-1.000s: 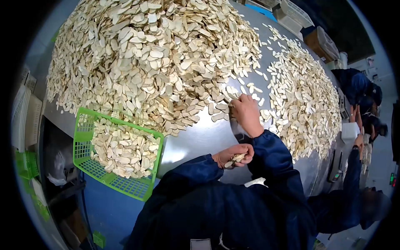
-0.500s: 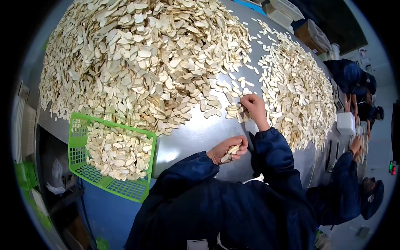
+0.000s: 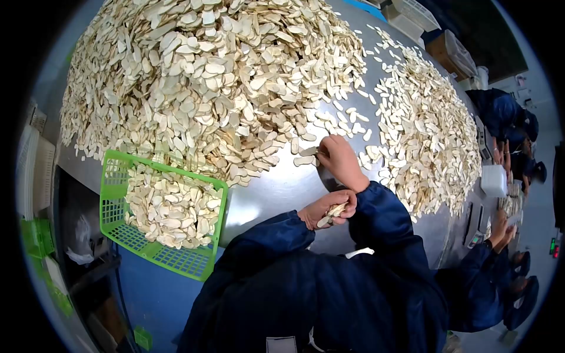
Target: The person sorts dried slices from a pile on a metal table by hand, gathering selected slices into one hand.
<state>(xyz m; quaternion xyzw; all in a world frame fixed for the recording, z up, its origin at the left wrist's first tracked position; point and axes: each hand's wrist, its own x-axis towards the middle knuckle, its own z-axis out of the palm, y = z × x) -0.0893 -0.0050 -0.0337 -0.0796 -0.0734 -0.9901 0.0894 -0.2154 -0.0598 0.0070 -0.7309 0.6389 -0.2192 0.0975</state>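
My left hand point(image 3: 329, 209) is curled around a few pale, flat dried slices point(image 3: 333, 216), low in front of my chest. Just above it, my right hand point(image 3: 342, 161) reaches over the metal table with its fingers pinched at the end of a pale slice point(image 3: 304, 159); the fingertips are partly hidden. A huge heap of slices point(image 3: 194, 88) rises in front of me and to the left. To the right of my right hand lies a second, flatter pile of slices point(image 3: 426, 129).
A green plastic basket point(image 3: 221, 217) partly filled with slices sits at the table's left front edge. Bare metal table point(image 3: 259, 197) shows between basket and hands. At the right, co-workers in dark blue point(image 3: 477, 288) stand near a scale point(image 3: 474, 234) and a white container point(image 3: 494, 180).
My right hand has moved left and slightly down to the slices by the big heap. The slices formerly under it are gone from that spot. My left hand still holds its slices.
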